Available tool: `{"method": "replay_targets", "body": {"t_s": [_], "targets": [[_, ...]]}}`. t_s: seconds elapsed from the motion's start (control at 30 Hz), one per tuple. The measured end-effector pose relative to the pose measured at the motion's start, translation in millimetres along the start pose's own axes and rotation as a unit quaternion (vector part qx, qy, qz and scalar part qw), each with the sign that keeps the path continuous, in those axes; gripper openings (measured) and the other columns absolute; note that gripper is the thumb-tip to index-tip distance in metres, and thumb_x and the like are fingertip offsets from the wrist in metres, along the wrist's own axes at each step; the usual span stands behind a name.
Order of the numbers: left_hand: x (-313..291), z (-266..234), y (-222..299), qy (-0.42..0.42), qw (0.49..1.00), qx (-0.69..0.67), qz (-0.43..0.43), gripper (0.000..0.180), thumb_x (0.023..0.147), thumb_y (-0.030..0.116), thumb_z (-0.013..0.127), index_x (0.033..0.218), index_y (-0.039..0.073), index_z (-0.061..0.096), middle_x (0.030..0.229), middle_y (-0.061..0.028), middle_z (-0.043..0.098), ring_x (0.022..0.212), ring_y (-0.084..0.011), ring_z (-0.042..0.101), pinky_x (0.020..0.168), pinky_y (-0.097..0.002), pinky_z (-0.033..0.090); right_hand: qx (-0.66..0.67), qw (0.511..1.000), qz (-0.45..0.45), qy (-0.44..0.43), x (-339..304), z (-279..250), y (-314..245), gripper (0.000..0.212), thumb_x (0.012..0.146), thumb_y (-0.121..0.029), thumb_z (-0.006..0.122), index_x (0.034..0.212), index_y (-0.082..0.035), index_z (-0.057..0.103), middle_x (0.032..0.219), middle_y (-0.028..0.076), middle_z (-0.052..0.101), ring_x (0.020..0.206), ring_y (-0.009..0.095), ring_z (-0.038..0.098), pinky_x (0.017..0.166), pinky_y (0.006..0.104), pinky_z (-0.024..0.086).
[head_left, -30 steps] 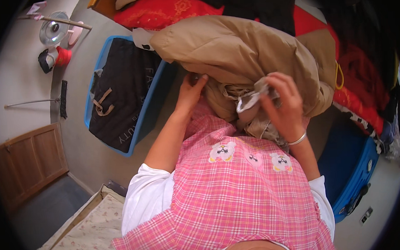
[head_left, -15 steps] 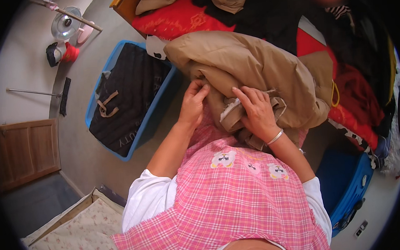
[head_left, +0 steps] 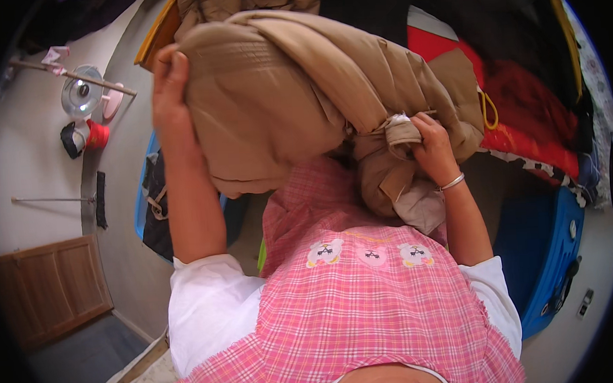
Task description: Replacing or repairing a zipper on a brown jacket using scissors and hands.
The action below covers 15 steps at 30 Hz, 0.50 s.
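Observation:
A bulky tan jacket (head_left: 262, 104) is spread out in front of me, its left part lifted and its quilted right part bunched in folds. My left hand (head_left: 172, 84) is closed on the jacket's far-left edge, fingertips curled over the top. Lower and to the right, my right hand (head_left: 433, 145) grips a coiled tan belt (head_left: 403, 136) against the jacket. A whitish tuft shows beside the belt. Below it, a paler lining piece (head_left: 420, 210) hangs near my pink checked apron (head_left: 366, 305).
At left, a blue bin (head_left: 141, 205) holding dark clothing is partly hidden by my left arm. Red and dark fabrics (head_left: 532, 106) lie heaped at the far right. A blue case (head_left: 542, 263) stands at right. A fan (head_left: 83, 92) is by the left wall.
My left hand has moved far left and up, raising and spreading the jacket's left part. My right hand has shifted right, still on the belt. The bin is now more covered.

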<state>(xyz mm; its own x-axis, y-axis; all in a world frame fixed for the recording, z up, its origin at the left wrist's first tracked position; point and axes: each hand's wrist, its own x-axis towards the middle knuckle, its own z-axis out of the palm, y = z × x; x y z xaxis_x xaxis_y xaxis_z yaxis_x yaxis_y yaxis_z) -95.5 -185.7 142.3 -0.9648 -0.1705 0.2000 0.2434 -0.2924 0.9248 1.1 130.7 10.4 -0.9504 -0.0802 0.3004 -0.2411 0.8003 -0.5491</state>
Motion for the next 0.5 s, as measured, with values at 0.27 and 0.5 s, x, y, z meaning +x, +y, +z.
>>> {"method": "replay_targets", "body": {"t_s": [0.27,0.5], "targets": [[39,49,77,-0.133,0.979,-0.147,0.052,0.023,0.089,0.020,0.053,0.103,0.003,0.058,0.099,-0.0050,0.059,0.091,-0.0128,0.054,0.082,-0.0244,0.042,0.150,0.977,0.088,-0.123,-52,20,38,0.036,0.062,0.002,0.052,0.098,0.003,0.057,0.092,0.020,0.060,0.086,0.032,0.057,0.078,0.0351,0.045],[96,130,-7,-0.068,0.985,0.157,-0.002,0.028,0.090,0.021,0.052,0.111,0.003,0.056,0.101,-0.0099,0.061,0.096,-0.0161,0.056,0.084,-0.0279,0.042,-0.047,0.958,0.077,-0.271,-66,48,30,0.014,0.064,-0.007,0.053,0.060,0.004,0.060,0.068,0.025,0.059,0.069,0.039,0.060,0.065,0.0454,0.048]]}}
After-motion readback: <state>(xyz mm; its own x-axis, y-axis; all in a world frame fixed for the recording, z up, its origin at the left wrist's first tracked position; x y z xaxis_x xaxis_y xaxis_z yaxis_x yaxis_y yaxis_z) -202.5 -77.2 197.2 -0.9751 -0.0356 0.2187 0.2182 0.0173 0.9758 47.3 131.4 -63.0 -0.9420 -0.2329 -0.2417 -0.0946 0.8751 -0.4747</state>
